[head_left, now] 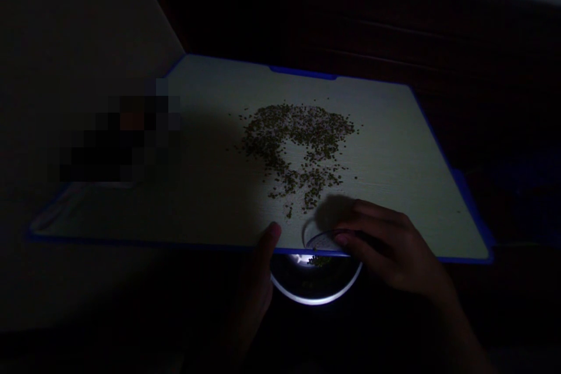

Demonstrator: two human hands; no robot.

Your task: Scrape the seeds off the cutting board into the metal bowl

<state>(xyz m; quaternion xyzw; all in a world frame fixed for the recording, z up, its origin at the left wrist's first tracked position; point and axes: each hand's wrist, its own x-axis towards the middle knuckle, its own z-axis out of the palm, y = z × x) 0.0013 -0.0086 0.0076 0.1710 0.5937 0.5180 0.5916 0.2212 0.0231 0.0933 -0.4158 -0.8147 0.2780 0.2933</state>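
A white board (385, 128) with a blue rim lies before me. Small dark green grains, like mung beans (302, 123), are spread over its middle, with a thinner trail toward the near edge. My right hand (394, 245) pinches a thin, clear, round-edged piece (326, 241) against the board at that edge; its exact kind is unclear. My left hand (258, 274) has its thumb over the near rim, while its other fingers are hidden below. Between the hands, under the rim, is a round bowl (313, 302) with a bright edge and some grains inside.
On the board's left side a blurred-out patch (118, 140) hides what is there. A pale surface (79, 23) lies at the left and beyond. Dark brown panelling (372, 41) runs along the back. The scene is very dim.
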